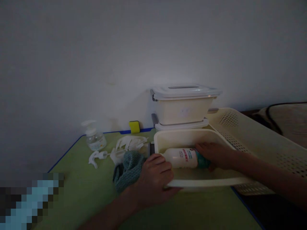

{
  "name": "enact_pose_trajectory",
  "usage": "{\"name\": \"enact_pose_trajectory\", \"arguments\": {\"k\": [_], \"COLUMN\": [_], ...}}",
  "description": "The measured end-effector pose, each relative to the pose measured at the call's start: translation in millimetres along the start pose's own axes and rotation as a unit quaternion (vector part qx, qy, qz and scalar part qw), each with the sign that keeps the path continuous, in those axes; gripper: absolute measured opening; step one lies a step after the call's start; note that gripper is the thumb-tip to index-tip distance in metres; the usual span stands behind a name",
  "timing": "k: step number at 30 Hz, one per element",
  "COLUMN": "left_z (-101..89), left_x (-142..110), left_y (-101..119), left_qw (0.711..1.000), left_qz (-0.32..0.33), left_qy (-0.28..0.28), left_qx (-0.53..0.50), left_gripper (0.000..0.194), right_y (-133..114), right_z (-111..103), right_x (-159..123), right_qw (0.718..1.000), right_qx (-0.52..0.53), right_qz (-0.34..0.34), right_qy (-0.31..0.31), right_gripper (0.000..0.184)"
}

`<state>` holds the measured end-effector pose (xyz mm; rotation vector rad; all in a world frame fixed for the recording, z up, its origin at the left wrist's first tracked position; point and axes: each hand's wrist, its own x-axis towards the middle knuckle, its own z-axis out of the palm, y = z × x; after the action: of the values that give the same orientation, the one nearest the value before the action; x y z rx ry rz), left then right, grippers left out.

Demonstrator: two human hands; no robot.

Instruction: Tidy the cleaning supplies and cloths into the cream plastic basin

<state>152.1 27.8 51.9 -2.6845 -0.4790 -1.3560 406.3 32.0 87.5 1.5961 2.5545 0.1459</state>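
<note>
Bottle (181,157), white with a teal end, lies on its side inside the open bin (192,183), teal end toward the right side of the view. Right hand (216,155): grip partly closed about the teal end, fingers over the far side, thumb low on the near side; palm hidden. Left hand (157,174): grip curled over the bin's left rim near its front corner, fingers bent; beside the white end of the bottle.

Labels: bottle bears a line of larger red characters, smaller teal print beside it and a small dark-and-red emblem near the teal part; brand not legible. Pump bottle (96,140), clear with a white pump top, carries a pale label with fine print and an orange spot; wording too small to read. Lidded box (184,110) shows a faint pale mark on its front, unreadable.

Surroundings: lidded box sits behind the bin, on another pale lid (181,125); dark grey clips at the left ends of both. Perforated basket (259,134), cream, stands right of the bin. Blue-green knitted cloth (130,169) lies bunched just beside the left hand. Behind it, crumpled white plastic (129,143); to its left, a white spray head (98,156) in front of the pump bottle. Yellow sponge (134,126), dark-edged, stands by the wall (72,64) at the back of the green, blue-edged counter (79,185).
</note>
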Motion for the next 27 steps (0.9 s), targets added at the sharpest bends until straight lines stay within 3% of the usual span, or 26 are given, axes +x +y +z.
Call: {"name": "enact_pose_trajectory", "arguments": {"k": [6, 10, 12, 16, 18, 22, 25, 27], "left_z": [-4.7, -24.4, -38.7, -64.0, -70.1, -67.6, -60.9, -59.0], "left_x": [-2, -8, -17, -54, -77, -115, -126, -127], "left_y": [1, -1, -5, -18, -25, -35, -40, -41], "left_qw": [1.000, 0.999, 0.999, 0.997, 0.991, 0.976, 0.961, 0.952], "left_qz": [0.004, 0.024, 0.013, -0.069, -0.128, -0.189, -0.200, -0.202], "left_qy": [-0.026, -0.036, -0.027, -0.012, -0.026, -0.101, -0.187, -0.227], "left_qx": [0.010, 0.014, 0.027, 0.021, 0.011, 0.019, 0.032, 0.037], "left_gripper": [0.035, 0.023, 0.029, 0.021, 0.017, 0.038, 0.059, 0.058], "right_y": [-16, -29, -43, -94, -125, -181, -207, -217], "right_z": [-14, -39, -58, -90, -94, -67, -27, -1], "right_x": [0, 8, 10, 1, -8, -10, 6, 21], "right_qw": [0.997, 0.994, 0.995, 0.976, 0.960, 0.943, 0.946, 0.948], "right_qx": [-0.070, -0.082, -0.093, -0.098, -0.053, 0.010, 0.044, 0.066], "right_qz": [0.006, -0.014, -0.030, -0.077, -0.136, -0.260, -0.260, -0.234], "right_qy": [-0.045, -0.065, -0.032, 0.177, 0.237, 0.209, 0.190, 0.203], "right_gripper": [0.051, 0.039, 0.028, 0.022, 0.018, 0.008, 0.010, 0.016]}}
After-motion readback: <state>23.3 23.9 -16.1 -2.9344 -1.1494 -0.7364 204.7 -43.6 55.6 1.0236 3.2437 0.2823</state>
